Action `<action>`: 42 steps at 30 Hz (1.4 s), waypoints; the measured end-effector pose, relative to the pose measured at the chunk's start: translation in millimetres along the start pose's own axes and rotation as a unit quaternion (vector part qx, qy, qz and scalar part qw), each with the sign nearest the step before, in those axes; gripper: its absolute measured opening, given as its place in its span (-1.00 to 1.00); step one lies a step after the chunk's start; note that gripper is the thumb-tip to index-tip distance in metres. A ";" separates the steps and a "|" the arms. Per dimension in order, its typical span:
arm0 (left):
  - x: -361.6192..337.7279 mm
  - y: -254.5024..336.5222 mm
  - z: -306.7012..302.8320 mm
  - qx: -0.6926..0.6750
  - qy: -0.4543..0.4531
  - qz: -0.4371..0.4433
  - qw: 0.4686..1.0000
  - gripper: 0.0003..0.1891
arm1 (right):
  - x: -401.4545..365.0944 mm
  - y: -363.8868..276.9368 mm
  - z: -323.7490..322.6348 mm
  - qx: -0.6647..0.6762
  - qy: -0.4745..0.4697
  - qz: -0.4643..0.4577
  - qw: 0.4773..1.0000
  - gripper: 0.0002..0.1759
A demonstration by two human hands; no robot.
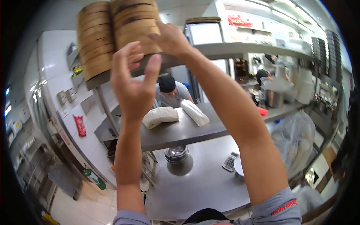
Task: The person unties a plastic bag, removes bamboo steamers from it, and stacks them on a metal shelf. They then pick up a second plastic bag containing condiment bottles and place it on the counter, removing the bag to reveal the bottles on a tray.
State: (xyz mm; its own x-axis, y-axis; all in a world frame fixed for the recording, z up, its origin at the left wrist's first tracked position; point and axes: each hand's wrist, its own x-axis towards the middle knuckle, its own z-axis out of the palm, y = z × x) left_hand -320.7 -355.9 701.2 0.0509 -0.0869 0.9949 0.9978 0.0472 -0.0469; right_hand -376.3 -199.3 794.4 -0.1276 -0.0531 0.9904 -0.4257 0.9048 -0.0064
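Two tall stacks of round bamboo steamers stand side by side on the high metal shelf, a left stack [96, 41] and a right stack [135, 22]. My right hand [172, 39] is raised to the right stack. Its thumb lies across the front of a low bamboo steamer [137, 33], and its fingers go round the right side, partly hidden. My left hand [132, 84] is raised just below and in front of the stacks, with thumb and fingers apart and nothing in it.
The high shelf [225, 50] spans the view. On the lower shelf [180, 138] lie a folded cloth [160, 116] and a white wrapped roll [195, 112]. Metal bowls [176, 153] and a calculator [230, 161] rest on the counter [198, 191]. A person [172, 92] bends beyond.
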 end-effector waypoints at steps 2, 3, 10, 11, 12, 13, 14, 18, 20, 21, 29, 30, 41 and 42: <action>-27.8 13.6 9.3 -0.117 0.043 -0.009 0.992 -0.56 | -51.0 -9.8 -29.5 0.034 0.073 -0.029 0.996 -0.52; -45.8 22.7 13.8 -0.174 0.060 -0.010 0.983 -0.57 | -84.5 -24.3 -54.2 0.065 0.091 -0.036 0.993 -0.55; -204.0 128.1 121.0 -0.486 -0.084 -0.026 0.870 -0.57 | -394.0 -100.7 -279.9 -0.111 0.077 0.173 0.976 -0.74; -226.2 153.6 141.8 -0.572 -0.131 -0.040 0.809 -0.56 | -434.9 -116.9 -308.9 -0.139 0.010 0.220 0.965 -0.74; -248.1 186.3 153.8 -0.648 -0.172 -0.041 0.741 -0.56 | -467.3 -143.7 -332.9 -0.147 -0.053 0.267 0.951 -0.74; -266.8 221.8 169.0 -0.713 -0.198 -0.034 0.672 -0.56 | -489.3 -172.4 -359.8 -0.204 -0.024 0.309 0.929 -0.74; -287.8 258.2 184.5 -0.757 -0.220 -0.032 0.614 -0.52 | -508.4 -202.4 -386.0 -0.196 -0.032 0.351 0.915 -0.72; -323.3 407.4 204.4 -0.859 -0.313 -0.039 0.404 -0.63 | -527.4 -330.6 -453.8 -0.246 0.109 0.422 0.866 -0.84; -319.7 467.2 189.9 -0.869 -0.381 -0.002 0.315 -0.79 | -532.3 -372.9 -475.9 -0.369 0.232 0.444 0.783 -0.90; -331.0 496.3 179.4 -0.867 -0.424 0.012 0.262 -0.87 | -545.3 -388.6 -492.0 -0.383 0.304 0.503 0.713 -0.92; -585.6 682.2 123.1 -0.631 -0.751 -0.105 0.164 -0.63 | -776.8 -365.2 -637.0 -0.438 0.458 0.632 0.446 -0.64; -593.7 683.3 127.6 -0.626 -0.753 -0.110 0.169 -0.63 | -784.1 -352.6 -649.6 -0.431 0.456 0.636 0.449 -0.64; -614.8 619.8 148.4 -0.639 -0.720 -0.105 0.247 -0.37 | -823.3 -317.1 -727.7 -0.527 0.479 0.638 0.293 -0.40; -609.5 612.3 151.2 -0.637 -0.721 -0.107 0.252 -0.37 | -826.5 -314.9 -731.4 -0.524 0.478 0.640 0.297 -0.40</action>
State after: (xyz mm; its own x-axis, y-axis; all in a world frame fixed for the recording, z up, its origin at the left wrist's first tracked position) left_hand 252.7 -123.6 79.5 0.8383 0.5422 -0.0575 0.2217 -0.2426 0.9445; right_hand 518.4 -131.4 78.8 0.9410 0.3087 -0.1391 0.0004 -0.4119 -0.9112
